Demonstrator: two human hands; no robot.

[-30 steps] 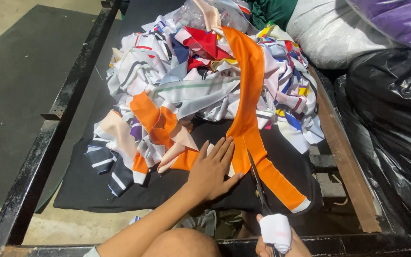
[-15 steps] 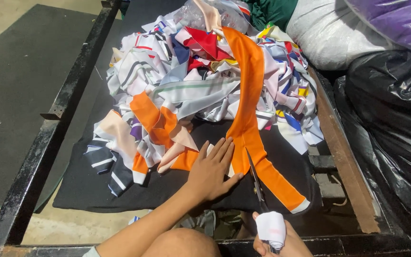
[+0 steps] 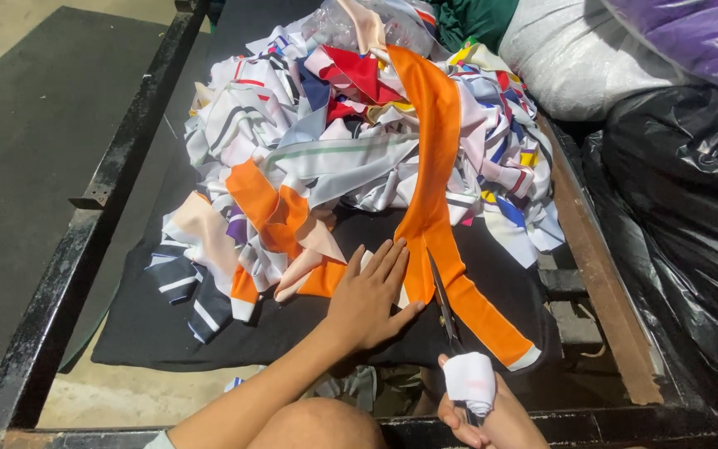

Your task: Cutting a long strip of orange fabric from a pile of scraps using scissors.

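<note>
- The left hand (image 3: 369, 295) lies flat, fingers spread and pressed down on the near end of the orange fabric strip (image 3: 438, 191), grasping nothing; the fingertips touch the strip's left edge where it meets the black cloth (image 3: 168, 333).
- The right hand (image 3: 488, 416) is clenched round the handles of a pair of scissors (image 3: 446, 312). The handles are wrapped in white cloth, so little of the grip itself shows.
- The scissor blades point away from the person and lie along the orange fabric strip, in a slit that splits its near part into two legs; the right leg runs out to the near right and ends in a white hem.
- The strip stretches from the far top of the heap of fabric scraps (image 3: 351, 125) down to the near edge of the black cloth, just right of the left hand.
- The heap (white, red, blue, yellow and striped pieces, with a second orange piece on its left side) sits on the black cloth, which covers a table with a black metal frame (image 3: 110, 175).
- To the right stand a black plastic bag (image 3: 691, 233), a white sack (image 3: 575, 58) farther off, and a purple bag (image 3: 700, 33) at the far right corner.
- A bare knee shows at the near edge.
</note>
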